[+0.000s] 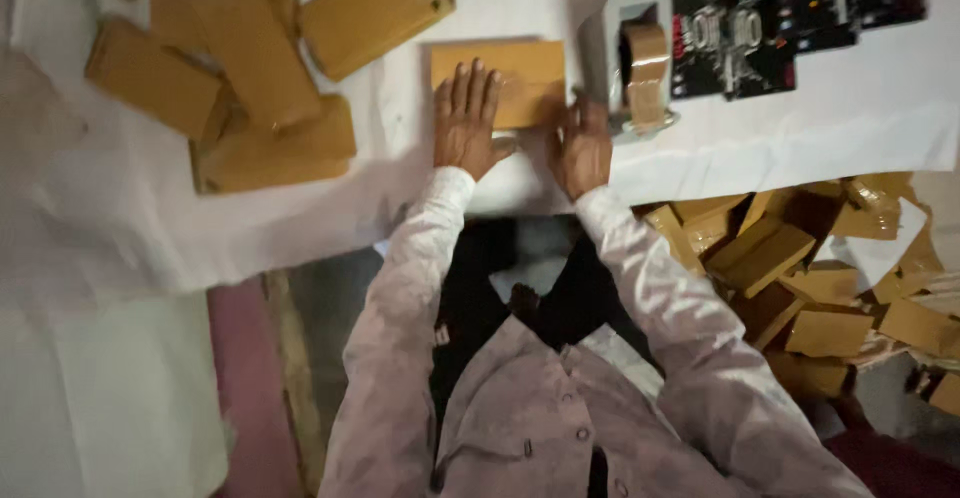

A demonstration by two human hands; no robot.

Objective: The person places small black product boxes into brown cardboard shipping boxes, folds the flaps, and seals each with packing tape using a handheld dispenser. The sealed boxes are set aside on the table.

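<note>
Left hand (466,118) lies flat, fingers spread, palm pressing down on the lower left part of a brown paper-wrapped packet (520,80); not gripping, just holding it down. Right hand (583,146) rests at the packet's lower right corner, fingers loosely curled against its edge; cannot tell if it pinches anything, looks like an open press. The packet sits at top centre of the frame on the white-covered surface (800,128), near the front edge.

Just right of the packet, touching or nearly touching the right hand: a grey tape dispenser (625,53) with a roll of brown tape (647,73). Further right, upper right of frame, dark printed sheets (780,18) lie flat.

Upper left: a loose pile of similar brown packets (240,78), overlapping, some tilted, well apart from the hands. Lower right, below the surface edge: a bigger heap of brown packets (810,288), jumbled.

Progress, judged: many packets look wrapped already in both piles; the one under the hands looks folded and is being held shut, tape not visibly on it, so sealing seems left for this one. Which pile is finished stock is unclear.
</note>
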